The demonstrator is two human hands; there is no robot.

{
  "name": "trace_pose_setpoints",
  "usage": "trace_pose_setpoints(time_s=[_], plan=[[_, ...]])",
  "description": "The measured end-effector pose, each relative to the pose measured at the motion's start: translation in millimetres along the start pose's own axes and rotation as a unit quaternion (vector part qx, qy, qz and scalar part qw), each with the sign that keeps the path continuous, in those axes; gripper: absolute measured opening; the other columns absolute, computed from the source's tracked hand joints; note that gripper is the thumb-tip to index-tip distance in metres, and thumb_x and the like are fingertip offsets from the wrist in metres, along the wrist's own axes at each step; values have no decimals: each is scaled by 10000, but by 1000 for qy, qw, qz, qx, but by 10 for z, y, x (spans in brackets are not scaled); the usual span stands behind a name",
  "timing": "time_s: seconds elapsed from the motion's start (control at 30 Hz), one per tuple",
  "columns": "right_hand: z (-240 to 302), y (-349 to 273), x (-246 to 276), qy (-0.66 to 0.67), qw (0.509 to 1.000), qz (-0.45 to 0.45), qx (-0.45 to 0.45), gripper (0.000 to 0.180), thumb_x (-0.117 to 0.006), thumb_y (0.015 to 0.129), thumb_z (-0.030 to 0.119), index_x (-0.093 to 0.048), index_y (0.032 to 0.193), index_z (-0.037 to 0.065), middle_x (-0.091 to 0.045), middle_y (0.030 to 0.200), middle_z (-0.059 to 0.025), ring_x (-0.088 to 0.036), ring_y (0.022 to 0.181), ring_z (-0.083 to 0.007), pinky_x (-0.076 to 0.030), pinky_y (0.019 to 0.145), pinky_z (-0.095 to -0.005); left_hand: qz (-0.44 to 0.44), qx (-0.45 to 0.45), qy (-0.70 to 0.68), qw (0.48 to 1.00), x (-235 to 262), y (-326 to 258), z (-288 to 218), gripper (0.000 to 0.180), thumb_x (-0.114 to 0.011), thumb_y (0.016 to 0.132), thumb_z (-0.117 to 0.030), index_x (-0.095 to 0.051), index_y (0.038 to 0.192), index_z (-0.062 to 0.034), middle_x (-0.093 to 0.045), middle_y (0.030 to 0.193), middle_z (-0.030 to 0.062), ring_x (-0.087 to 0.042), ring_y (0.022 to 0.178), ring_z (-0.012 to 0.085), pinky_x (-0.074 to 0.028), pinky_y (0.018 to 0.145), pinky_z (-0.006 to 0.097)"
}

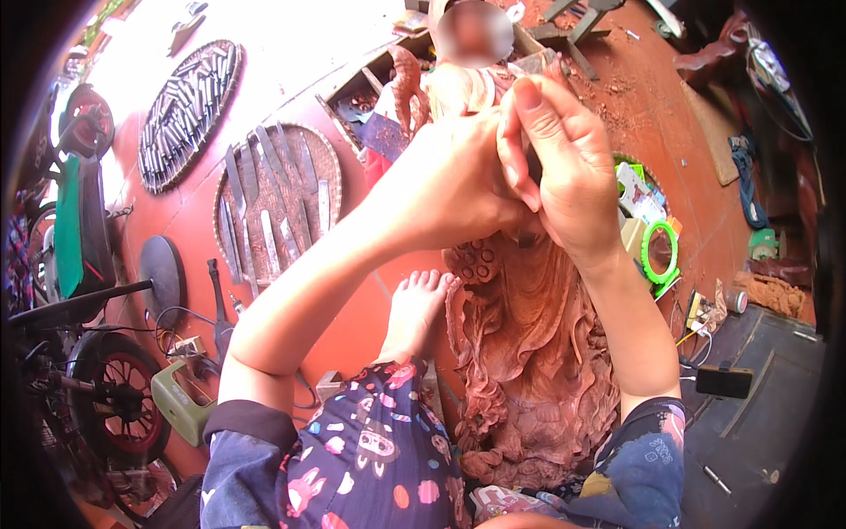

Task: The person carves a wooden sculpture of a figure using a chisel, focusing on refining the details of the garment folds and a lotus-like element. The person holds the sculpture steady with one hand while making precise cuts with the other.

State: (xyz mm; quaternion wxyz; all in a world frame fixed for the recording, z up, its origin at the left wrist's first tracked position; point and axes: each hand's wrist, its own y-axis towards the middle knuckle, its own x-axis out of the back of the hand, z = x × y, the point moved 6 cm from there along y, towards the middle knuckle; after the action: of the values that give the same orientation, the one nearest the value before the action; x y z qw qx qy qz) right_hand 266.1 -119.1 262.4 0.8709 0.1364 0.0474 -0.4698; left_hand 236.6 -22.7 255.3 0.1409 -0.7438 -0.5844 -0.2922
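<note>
Both hands, left hand and right hand, are clasped around a tool, largely hidden, above the wooden carving; chisels are laid on a woven tray.

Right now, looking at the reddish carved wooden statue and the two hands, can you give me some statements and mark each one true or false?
1. Both hands are raised together above the reddish carved wooden statue. True.
2. The right hand grips a slim tool. True; the left hand presses against it.
3. The round woven tray of metal chisels sits on the person's right. False; it lies to the left, on the red floor.
4. The person wears shoes. False; a bare foot rests beside the statue.
5. The green tape roll lies left of the statue. False; it is to the right.
</note>
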Motion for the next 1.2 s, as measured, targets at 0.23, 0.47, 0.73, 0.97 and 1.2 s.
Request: trace_pose_setpoints(time_s=[0.23,0.47,0.73,0.97,1.2], plan=[[-8,6,22,0,999,31,13,356,-450,1125,326,-569,902,74,-517,613,4,-388,458,-42,-280,424,-201,-36,-11,-45,998,29,-1,-17,392,-832,693,-151,-609,983,-11,-702,841,171,-712,837,376,-566,763,453],[80,-17,-6,-60,997,11,56,350,-441,1129,315,-572,919,67,-518,630,8,-387,485,-31,-296,450,-188,-2,23,-42,999,28,12,12,313,-788,710,-116,-624,955,-13,-713,854,157,-722,841,356,-567,758,431],[266,60,134,-8,994,20,112,332,-426,1132,283,-602,1026,23,-521,650,-2,-375,478,-36,-305,448,-181,-32,-62,-78,995,57,68,-180,212,-743,752,-113,-684,942,-39,-730,881,145,-725,884,329,-555,827,400],[151,118,101,193,979,54,47,277,-486,1114,277,-580,1044,26,-615,719,-49,-528,505,-81,-412,469,-198,26,105,-284,953,-42,33,-33,220,-860,838,-140,-652,824,-69,-628,751,-66,-595,683,34,-482,595,219],[80,79,-50,31,996,70,-52,402,-521,1096,327,-615,871,7,-608,636,-25,-557,468,-54,-429,426,-191,-2,153,-90,984,16,-72,115,428,-839,736,-214,-667,1076,-19,-715,934,92,-706,930,234,-555,857,358]])
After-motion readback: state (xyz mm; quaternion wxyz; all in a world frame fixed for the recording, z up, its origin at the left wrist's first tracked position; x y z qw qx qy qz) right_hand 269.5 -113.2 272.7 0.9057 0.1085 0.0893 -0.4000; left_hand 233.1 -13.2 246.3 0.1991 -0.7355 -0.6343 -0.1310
